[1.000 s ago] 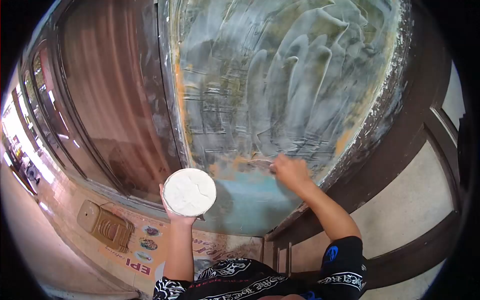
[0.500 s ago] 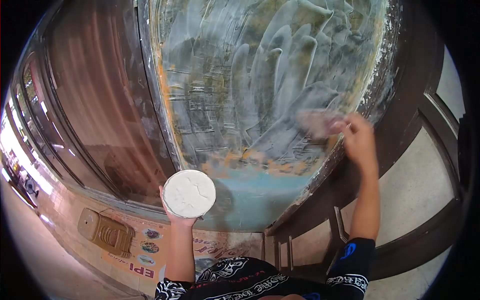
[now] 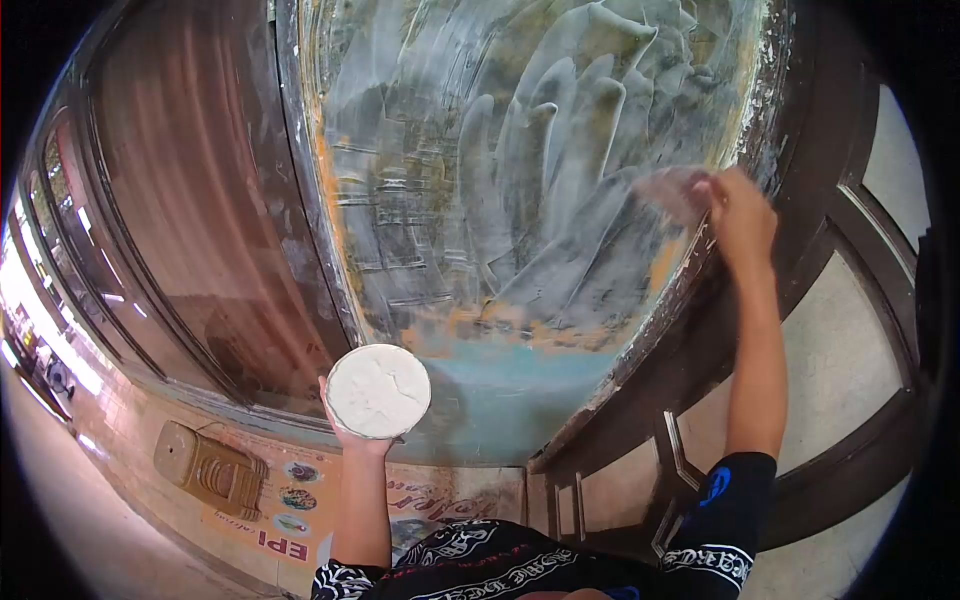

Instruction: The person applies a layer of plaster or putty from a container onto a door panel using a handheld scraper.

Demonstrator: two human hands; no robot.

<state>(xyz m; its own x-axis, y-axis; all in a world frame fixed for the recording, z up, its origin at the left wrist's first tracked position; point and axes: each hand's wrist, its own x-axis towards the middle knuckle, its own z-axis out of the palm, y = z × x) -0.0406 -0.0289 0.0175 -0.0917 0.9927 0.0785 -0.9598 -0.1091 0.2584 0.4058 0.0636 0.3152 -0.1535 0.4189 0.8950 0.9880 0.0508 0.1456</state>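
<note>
Since half a second ago: right hand (image 3: 742, 215) shifted up and outward at the right edge of the panel (image 3: 520, 200), flat blade (image 3: 672, 190) with it; left hand (image 3: 355, 432) and tub (image 3: 337, 414) almost unmoved.

Writing, larger to smaller. Banner (image 3: 300, 498) on the floor: bold dark "EPI", round printed pictures, red script farther along, partly covered and not fully legible. Black shirt (image 3: 500, 560): white blackletter, readable only in part; blue emblem on the right sleeve (image 3: 715, 487).

Materials, larger to smaller. Panel: chalky grey-white streaks over dark and mossy patches, long finger-shaped smears with raised edges, orange-brown at left and bottom; smooth blue-green strip (image 3: 495, 395) below. Brown pane (image 3: 215, 200) to the left, glossy. Tan plastic can (image 3: 207, 470): rounded, moulded ridges, beside the banner's printed pictures. Tub: round, full of white paste (image 3: 380, 390), surface cracked; held near the panel's lower left corner, left hand supporting it, one digit up the side, other fingers hidden. Blade: thin, pinkish, blurred, pinched in the right fingers, before the panel near its right edge; contact with the surface cannot be told
</note>
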